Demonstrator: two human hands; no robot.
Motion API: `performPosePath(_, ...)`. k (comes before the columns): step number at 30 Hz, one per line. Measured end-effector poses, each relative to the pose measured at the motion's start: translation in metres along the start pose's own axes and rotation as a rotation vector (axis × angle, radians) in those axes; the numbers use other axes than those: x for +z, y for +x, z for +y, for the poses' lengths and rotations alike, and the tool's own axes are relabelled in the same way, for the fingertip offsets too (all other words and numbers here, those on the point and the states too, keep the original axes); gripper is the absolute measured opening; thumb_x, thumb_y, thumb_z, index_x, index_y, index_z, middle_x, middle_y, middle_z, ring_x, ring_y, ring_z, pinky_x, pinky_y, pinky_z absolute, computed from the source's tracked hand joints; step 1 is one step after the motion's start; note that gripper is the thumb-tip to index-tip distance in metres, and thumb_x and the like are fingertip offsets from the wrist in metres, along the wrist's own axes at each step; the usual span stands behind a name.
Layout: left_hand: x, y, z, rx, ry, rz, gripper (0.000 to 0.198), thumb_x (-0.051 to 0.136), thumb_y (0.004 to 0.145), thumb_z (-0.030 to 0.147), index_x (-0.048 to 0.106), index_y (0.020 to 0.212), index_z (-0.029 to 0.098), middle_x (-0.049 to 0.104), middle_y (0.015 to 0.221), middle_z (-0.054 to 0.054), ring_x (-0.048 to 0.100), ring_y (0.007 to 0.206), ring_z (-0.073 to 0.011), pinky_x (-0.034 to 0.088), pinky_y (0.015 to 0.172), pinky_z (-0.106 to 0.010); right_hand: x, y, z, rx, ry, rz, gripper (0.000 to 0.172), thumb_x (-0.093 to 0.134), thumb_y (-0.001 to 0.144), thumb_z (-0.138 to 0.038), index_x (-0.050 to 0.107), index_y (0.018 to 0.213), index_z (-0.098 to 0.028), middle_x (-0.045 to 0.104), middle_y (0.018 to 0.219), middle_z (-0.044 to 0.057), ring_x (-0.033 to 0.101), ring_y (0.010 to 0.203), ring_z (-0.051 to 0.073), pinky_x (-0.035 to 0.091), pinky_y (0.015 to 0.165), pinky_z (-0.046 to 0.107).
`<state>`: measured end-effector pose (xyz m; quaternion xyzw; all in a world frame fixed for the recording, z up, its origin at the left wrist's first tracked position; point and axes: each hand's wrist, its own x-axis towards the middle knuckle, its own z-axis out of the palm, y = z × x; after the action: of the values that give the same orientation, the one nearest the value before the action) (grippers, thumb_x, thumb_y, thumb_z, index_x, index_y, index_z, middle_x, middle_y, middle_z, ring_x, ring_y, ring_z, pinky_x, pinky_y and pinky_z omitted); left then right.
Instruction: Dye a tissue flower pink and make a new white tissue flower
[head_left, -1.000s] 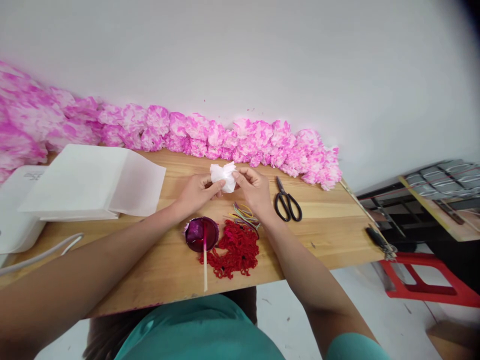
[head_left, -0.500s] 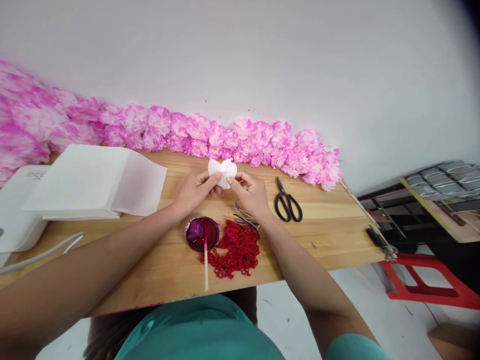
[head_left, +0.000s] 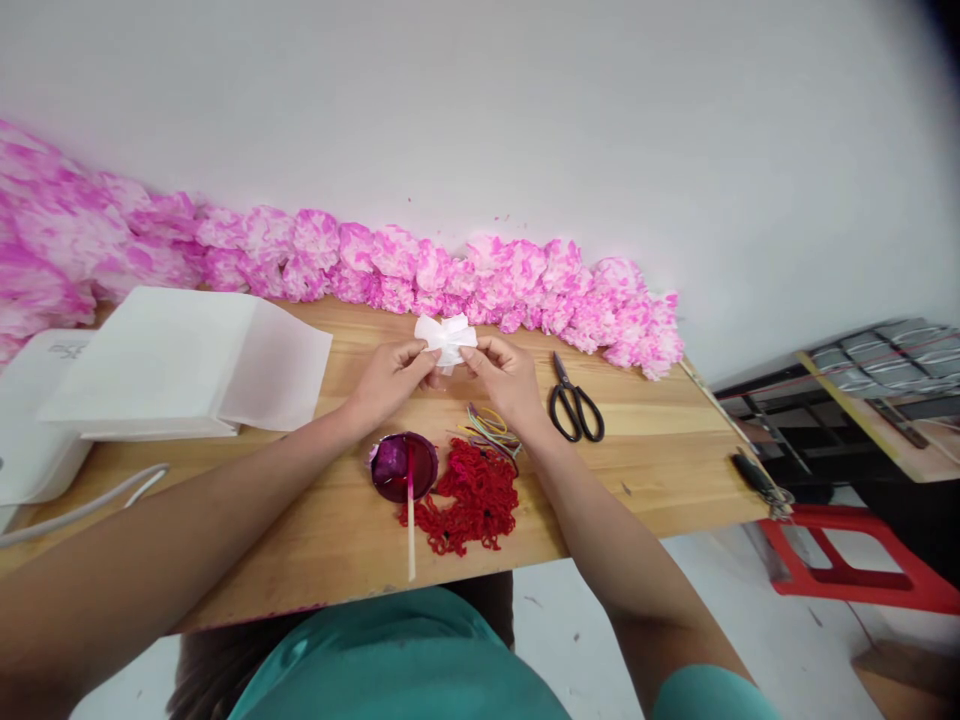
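A small white paper flower (head_left: 448, 337), gathered in the middle with its layers fanned out, is held above the table between both hands. My left hand (head_left: 394, 377) pinches its left side between thumb and fingers. On the other side my right hand (head_left: 504, 375) grips the edge the same way. Below them stands a dark bowl (head_left: 384, 490) of purple-red dye with a pale stick (head_left: 411, 530) leaning in it. Beside the bowl lies a heap of red yarn (head_left: 480, 500), with several coloured cords (head_left: 491, 430) just behind it. Black-handled scissors (head_left: 576, 405) rest right of my right hand.
Pink-and-white paper flowers (head_left: 390, 265) line the wall along the table's back edge. At left, a stack of white paper (head_left: 161, 360) sits partly on a white device (head_left: 34, 450) with a cable (head_left: 90, 510). A red stool (head_left: 862, 560) stands beyond the table's right end.
The white paper flower has been spread wider and flatter, its layers now more fanned. My fingers have shifted slightly apart along its edges; the things on the table stay put.
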<state>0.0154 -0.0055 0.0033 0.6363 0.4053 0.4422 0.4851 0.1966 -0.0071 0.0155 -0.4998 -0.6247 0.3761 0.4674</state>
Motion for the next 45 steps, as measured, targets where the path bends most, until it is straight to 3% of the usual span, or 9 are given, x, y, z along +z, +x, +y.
performPosePath(5,0.003,0.000,-0.002,-0.014,0.088,0.012,0.043,0.056,0.088,0.053,0.065,0.067,0.016,0.068,0.067,-0.004,0.058,0.062,-0.0150,0.043,0.060,-0.026,0.002,-0.001,-0.001,0.001,0.000,-0.017,0.028,0.069,0.080,-0.047,0.068,0.073,-0.020,0.061,0.065,-0.002,0.049,0.061,0.011,0.040,0.061,0.026)
performPosePath(11,0.001,0.001,-0.007,-0.022,0.155,0.009,0.040,0.055,0.085,0.049,0.063,0.064,0.016,0.068,0.066,-0.004,0.057,0.061,-0.0150,0.039,0.058,-0.025,-0.001,0.000,0.001,0.013,0.039,0.008,0.028,0.073,0.078,-0.048,0.073,0.080,-0.020,0.071,0.076,0.000,0.057,0.066,0.013,0.045,0.067,0.027)
performPosePath(18,0.001,0.000,-0.007,-0.051,0.129,0.016,0.042,0.055,0.083,0.053,0.063,0.065,0.016,0.065,0.065,-0.004,0.054,0.060,-0.0150,0.038,0.059,-0.026,-0.003,-0.001,-0.003,0.046,0.070,-0.045,0.040,0.067,0.081,-0.061,0.070,0.084,-0.021,0.069,0.074,0.001,0.059,0.066,0.013,0.048,0.065,0.027)
performPosePath(27,0.002,-0.001,-0.003,0.013,0.185,0.000,0.039,0.053,0.084,0.051,0.060,0.064,0.018,0.063,0.065,-0.002,0.052,0.062,-0.0155,0.034,0.058,-0.026,0.001,0.000,0.008,0.030,0.042,-0.086,0.024,0.071,0.079,-0.042,0.069,0.090,-0.021,0.069,0.080,-0.001,0.059,0.072,0.013,0.047,0.070,0.028)
performPosePath(34,-0.002,0.000,-0.002,-0.023,0.142,0.027,0.038,0.051,0.082,0.049,0.061,0.064,0.017,0.062,0.063,-0.002,0.052,0.062,-0.0160,0.036,0.060,-0.026,-0.008,0.003,0.008,0.050,0.059,-0.084,0.027,0.073,0.078,-0.047,0.073,0.087,-0.021,0.071,0.083,0.000,0.059,0.073,0.014,0.046,0.074,0.028)
performPosePath(40,0.000,-0.002,-0.003,0.103,0.305,-0.017,0.038,0.047,0.087,0.045,0.053,0.061,0.019,0.053,0.060,0.000,0.045,0.059,-0.0136,0.028,0.057,-0.026,-0.005,0.001,0.003,0.047,0.035,-0.117,0.041,0.065,0.082,-0.062,0.069,0.078,-0.021,0.066,0.074,-0.001,0.056,0.069,0.013,0.045,0.067,0.026)
performPosePath(45,0.002,-0.004,-0.002,0.187,0.406,-0.029,0.036,0.048,0.087,0.039,0.042,0.057,0.019,0.042,0.056,0.002,0.039,0.055,-0.0118,0.023,0.055,-0.027,-0.001,0.000,0.007,0.025,-0.010,-0.024,0.030,0.070,0.079,-0.051,0.067,0.079,-0.021,0.063,0.071,-0.002,0.053,0.065,0.013,0.042,0.064,0.027)
